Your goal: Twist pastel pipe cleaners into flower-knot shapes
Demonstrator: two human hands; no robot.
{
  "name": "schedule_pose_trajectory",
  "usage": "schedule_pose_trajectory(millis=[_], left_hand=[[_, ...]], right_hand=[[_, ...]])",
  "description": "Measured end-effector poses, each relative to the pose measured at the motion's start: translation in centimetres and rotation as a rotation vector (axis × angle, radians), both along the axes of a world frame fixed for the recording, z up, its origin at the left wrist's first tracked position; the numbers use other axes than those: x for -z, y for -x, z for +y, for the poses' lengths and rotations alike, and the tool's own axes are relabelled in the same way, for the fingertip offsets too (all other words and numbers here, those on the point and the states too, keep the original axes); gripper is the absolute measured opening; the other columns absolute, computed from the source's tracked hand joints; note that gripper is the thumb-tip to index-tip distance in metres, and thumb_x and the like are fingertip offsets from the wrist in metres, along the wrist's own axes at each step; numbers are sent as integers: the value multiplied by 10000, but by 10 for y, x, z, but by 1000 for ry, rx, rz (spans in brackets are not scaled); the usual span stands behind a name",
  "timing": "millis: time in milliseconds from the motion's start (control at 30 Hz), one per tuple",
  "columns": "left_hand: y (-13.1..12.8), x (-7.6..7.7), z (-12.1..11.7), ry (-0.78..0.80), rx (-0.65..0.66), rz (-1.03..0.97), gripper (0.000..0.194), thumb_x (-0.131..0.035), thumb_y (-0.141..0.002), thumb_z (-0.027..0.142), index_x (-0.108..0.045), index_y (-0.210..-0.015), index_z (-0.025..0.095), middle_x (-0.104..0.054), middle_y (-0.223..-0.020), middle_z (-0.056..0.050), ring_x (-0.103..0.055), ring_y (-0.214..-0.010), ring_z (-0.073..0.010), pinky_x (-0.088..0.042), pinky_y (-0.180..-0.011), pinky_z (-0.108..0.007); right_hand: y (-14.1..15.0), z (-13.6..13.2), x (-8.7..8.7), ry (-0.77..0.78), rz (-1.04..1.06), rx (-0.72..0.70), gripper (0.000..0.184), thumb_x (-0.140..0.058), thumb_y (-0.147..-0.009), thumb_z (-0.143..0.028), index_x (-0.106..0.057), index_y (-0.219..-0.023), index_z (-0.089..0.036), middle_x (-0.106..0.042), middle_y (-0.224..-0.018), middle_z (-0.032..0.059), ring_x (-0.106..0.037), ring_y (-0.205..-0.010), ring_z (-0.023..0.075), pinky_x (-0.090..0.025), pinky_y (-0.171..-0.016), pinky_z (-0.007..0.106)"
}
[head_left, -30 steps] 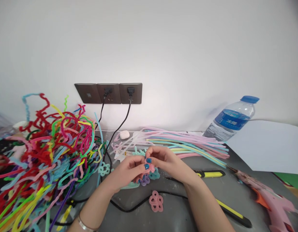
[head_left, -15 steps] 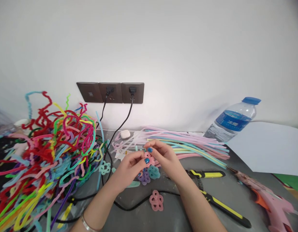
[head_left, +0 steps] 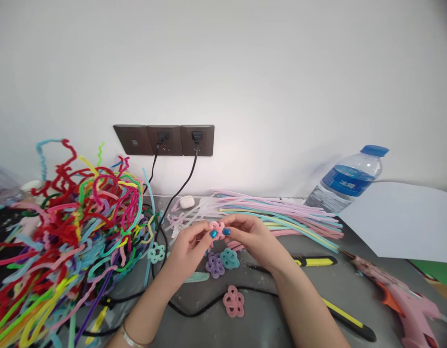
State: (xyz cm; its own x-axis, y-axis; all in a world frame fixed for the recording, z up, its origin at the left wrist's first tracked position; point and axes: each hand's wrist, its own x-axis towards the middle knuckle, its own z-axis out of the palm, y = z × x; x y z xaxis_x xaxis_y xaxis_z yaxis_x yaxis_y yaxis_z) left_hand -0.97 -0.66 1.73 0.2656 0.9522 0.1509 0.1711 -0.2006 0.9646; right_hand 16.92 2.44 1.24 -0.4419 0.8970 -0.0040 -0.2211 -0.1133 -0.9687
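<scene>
Between my two hands is a small pink pipe-cleaner flower (head_left: pixel 217 228), pinched at both sides. My left hand (head_left: pixel 190 246) grips its left edge with thumb and fingertips. On the other side, my right hand (head_left: pixel 247 235) pinches the right edge. Just below the hands lie a purple pipe-cleaner flower (head_left: pixel 215 265) and a teal one (head_left: pixel 230 259), side by side. A larger pink looped flower (head_left: pixel 233 301) rests nearer to me, and a mint flower (head_left: pixel 156 252) lies to the left.
A tangled heap of coloured pipe cleaners (head_left: pixel 100 227) fills the left. Straight pastel pipe cleaners (head_left: pixel 281 208) lie behind my hands. Yellow-black pliers (head_left: pixel 316 261), a pink glue gun (head_left: pixel 401 295), a water bottle (head_left: pixel 349 179) and white paper (head_left: pixel 401 222) are at right. A black cable (head_left: pixel 194 314) crosses the table.
Both hands have come level around the pink flower, which has shifted slightly up and left. My right hand has turned and lowered, now covering more of the pliers. The purple flower shows more fully.
</scene>
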Motion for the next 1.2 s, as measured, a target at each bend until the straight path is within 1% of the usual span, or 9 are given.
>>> schedule_pose_trajectory(millis=[200, 333, 467, 667, 800, 900, 967, 1067, 1200], left_hand=[[4, 3, 2, -142, 18, 145, 253, -483, -932, 252, -487, -687, 190, -460, -650, 22, -443, -610, -123, -322, -558, -234], [2, 3, 0, -85, 21, 104, 240, -485, -924, 242, -492, -689, 191, -464, -652, 24, -452, -604, -122, -336, -557, -231], [-3, -1, -3, -60, -9, 27, 264, -482, -930, 282, -501, -681, 193, -451, -635, 28, -437, -585, -120, -334, -546, -232], [-4, 1, -1, 63, 25, 3, 283, -500, -911, 381, -501, -695, 198, -460, -615, 24, -441, -552, -128, -342, -517, -239], [-1, 2, 1, 93, 95, 35, 348, -522, -893, 453, -464, -667, 194, -368, -587, 45, -349, -528, -109, -275, -482, -226], [-1, 2, 0, 62, 73, 23, 393, -498, -906, 503, -484, -671, 188, -356, -612, 36, -327, -558, -115, -267, -489, -230], [-4, 2, -1, 64, 12, -44, 408, -509, -900, 525, -494, -668, 189, -348, -625, 34, -321, -565, -118, -270, -488, -234], [-11, 6, -3, 133, -35, -253, 384, -533, -899, 513, -514, -691, 191, -330, -625, 46, -288, -528, -102, -267, -470, -231], [-20, 12, -5, 179, -91, -499, 326, -561, -907, 460, -532, -727, 189, -354, -633, 59, -284, -498, -78, -290, -465, -214]], right_hand=[[-4, -1, -2, -30, -92, 20, 258, -753, -773, -417, -680, -811, -172, -620, -741, 9, -549, -672, 135, -454, -644, 262], [-5, -4, -8, -87, -126, -17, 233, -720, -811, -397, -642, -816, -178, -581, -764, 0, -515, -671, 125, -423, -613, 241], [-4, -6, -9, -117, -75, -44, 184, -671, -857, -357, -610, -829, -187, -565, -769, -3, -509, -696, 128, -413, -622, 238], [-1, -6, -9, -99, -102, -29, 210, -685, -831, -367, -599, -787, -180, -559, -705, -10, -517, -650, 129, -404, -592, 241], [-3, -8, -13, -86, -141, -111, 192, -705, -809, -357, -632, -805, -178, -589, -725, -2, -554, -678, 139, -421, -619, 245], [0, -9, -15, -125, -129, -73, 213, -680, -832, -394, -629, -813, -188, -583, -742, 2, -552, -691, 143, -424, -612, 246], [4, -9, -15, -176, -107, -11, 226, -662, -850, -411, -623, -816, -192, -576, -757, 6, -541, -700, 145, -425, -617, 248], [14, -11, -11, -245, -29, 72, 206, -652, -868, -391, -618, -819, -194, -557, -752, 1, -522, -700, 142, -426, -654, 258], [25, -13, -6, -204, 90, 135, 204, -663, -862, -396, -608, -819, -205, -546, -730, -6, -516, -684, 144, -438, -657, 266]])
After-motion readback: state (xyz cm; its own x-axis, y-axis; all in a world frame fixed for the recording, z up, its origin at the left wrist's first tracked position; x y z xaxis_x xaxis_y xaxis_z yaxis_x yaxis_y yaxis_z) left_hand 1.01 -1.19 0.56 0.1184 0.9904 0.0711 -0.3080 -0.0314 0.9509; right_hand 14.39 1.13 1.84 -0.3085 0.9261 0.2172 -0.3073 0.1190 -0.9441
